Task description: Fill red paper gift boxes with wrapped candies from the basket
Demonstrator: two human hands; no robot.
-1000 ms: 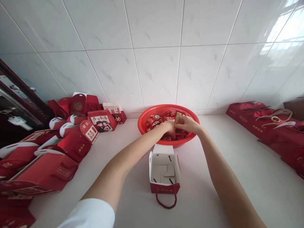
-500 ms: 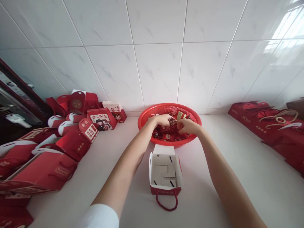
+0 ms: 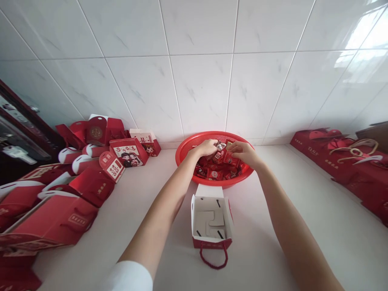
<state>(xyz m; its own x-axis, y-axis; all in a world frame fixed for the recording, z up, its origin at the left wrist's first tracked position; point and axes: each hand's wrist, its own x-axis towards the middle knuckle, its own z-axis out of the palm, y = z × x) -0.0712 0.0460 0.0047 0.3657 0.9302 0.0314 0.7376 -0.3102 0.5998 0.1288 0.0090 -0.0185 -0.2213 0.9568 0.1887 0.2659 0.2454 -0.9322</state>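
A red plastic basket (image 3: 184, 159) with perforated sides holds many wrapped candies (image 3: 214, 174), mostly red. Inside its left half, my left hand (image 3: 206, 148) has its fingers closed at a wrapped candy with white print (image 3: 221, 146); the fingertips are partly hidden. Over the right half, my right hand (image 3: 243, 152) pinches at a small gold-coloured wrapped candy (image 3: 228, 145). In front of the basket stands an opened gift box (image 3: 212, 244), white inside and red outside, with a rope handle (image 3: 214, 266) hanging toward me. Nothing lies on its folded bottom.
Many red gift boxes (image 3: 80, 216) crowd the left side of the white counter (image 3: 257, 250). Two printed boxes (image 3: 129, 153) stand by the tiled wall (image 3: 197, 89). Red bags with rope handles (image 3: 330, 161) line the right side. A dark door frame with keys (image 3: 20, 153) is at far left.
My right hand has risen slightly and moved right, away from the left hand. Both hands have lifted a little, and more candies show between them. The box stays in place.
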